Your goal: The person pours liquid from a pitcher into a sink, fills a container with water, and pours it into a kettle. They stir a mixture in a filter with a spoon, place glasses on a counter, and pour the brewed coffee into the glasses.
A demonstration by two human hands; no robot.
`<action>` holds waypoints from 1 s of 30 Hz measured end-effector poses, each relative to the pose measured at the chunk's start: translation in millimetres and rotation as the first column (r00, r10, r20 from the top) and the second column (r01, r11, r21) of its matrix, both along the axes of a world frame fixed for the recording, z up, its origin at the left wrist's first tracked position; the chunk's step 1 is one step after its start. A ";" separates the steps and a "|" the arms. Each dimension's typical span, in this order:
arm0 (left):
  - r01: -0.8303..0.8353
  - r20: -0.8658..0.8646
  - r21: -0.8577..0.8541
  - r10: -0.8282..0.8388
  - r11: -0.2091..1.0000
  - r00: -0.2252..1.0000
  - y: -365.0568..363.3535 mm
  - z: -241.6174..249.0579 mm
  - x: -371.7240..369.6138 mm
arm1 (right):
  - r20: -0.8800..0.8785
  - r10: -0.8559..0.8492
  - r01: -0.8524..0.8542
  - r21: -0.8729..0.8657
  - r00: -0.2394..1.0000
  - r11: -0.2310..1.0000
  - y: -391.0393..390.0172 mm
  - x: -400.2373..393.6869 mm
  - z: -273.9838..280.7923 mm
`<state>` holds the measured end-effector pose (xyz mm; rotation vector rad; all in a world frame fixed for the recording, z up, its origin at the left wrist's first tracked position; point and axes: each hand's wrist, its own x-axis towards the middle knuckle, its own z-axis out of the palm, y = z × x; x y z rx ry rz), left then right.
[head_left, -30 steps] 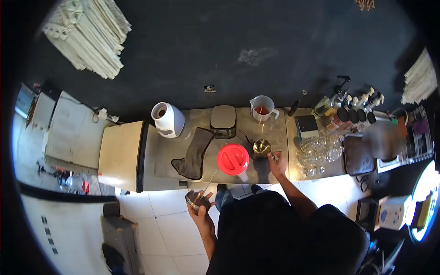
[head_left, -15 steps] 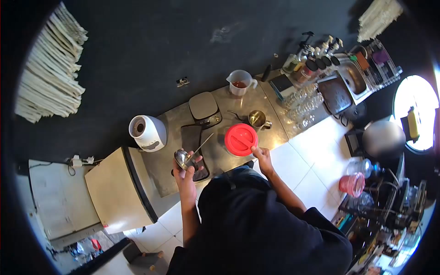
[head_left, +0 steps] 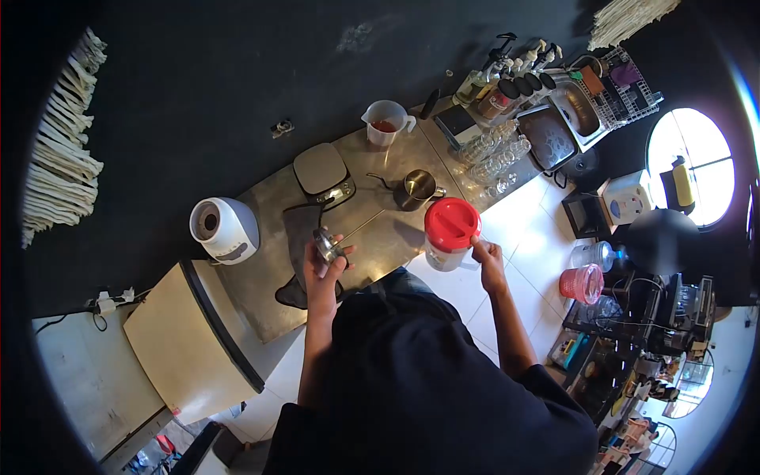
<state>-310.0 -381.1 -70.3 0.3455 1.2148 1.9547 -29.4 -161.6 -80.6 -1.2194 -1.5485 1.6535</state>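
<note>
My left hand (head_left: 320, 286) is closed around a shiny round metal lid (head_left: 327, 246) with a thin metal rod sticking out toward the upper right. In my right hand (head_left: 490, 263) is a see-through jar (head_left: 445, 258) with a red lid (head_left: 453, 223); my thumb lies at the lid's edge and the other fingers are partly hidden. The jar is beyond the counter's front edge, over the floor. Just behind it stands an uncovered metal gooseneck kettle (head_left: 417, 190) on the steel counter (head_left: 261, 297).
Along the counter are a blender base (head_left: 225, 229), a scale (head_left: 320, 168), a dark cloth (head_left: 299, 227) and a measuring jug (head_left: 383, 136) with reddish liquid. Clear bottles (head_left: 499, 162), pump bottles (head_left: 530, 59) and a sink (head_left: 580, 111) lie farther right.
My right hand has moved the red-lidded jar rightward, away from the counter, and its side now shows. My left hand still holds the metal lid, its rod turned lower. The camera view has shifted.
</note>
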 end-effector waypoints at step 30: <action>-0.165 0.054 -0.106 0.171 0.981 0.984 51.4 0.0 36.3 | 0.404 0.262 -0.350 0.160 0.876 0.923 142.0 -52.7 15.3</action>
